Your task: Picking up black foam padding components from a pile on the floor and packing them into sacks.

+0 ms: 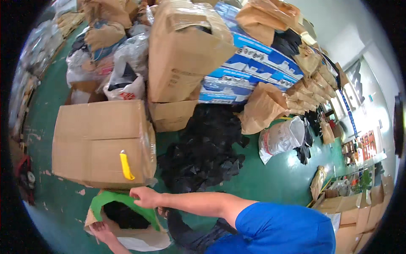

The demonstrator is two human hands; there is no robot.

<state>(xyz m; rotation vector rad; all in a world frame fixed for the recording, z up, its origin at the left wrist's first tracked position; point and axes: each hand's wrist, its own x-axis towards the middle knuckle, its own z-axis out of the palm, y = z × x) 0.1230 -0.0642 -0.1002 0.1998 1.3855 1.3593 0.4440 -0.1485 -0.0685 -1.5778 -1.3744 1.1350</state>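
"Green lining point(99, 202) is edging the sack point(137, 235), sitting on the floor point(266, 182) beside the cardboard carton point(97, 146). Hands?"

"The left hand point(100, 231) is gripping its left rim; the right hand point(146, 197) is curling its fingers at the lining, pinching or not, I can't tell. Even outward tension should be helping."

"Inside?"

"Black material point(127, 215) is showing, depth hidden."

- Bright green around the round-mouthed open sack point(98, 206)
- Yellow on the slim tool point(126, 166)
- Plain brown across the big cardboard box point(89, 139)
- Solid black throughout the scrap heap point(203, 148)
- Blue-and-white print over flat cartons point(253, 65)
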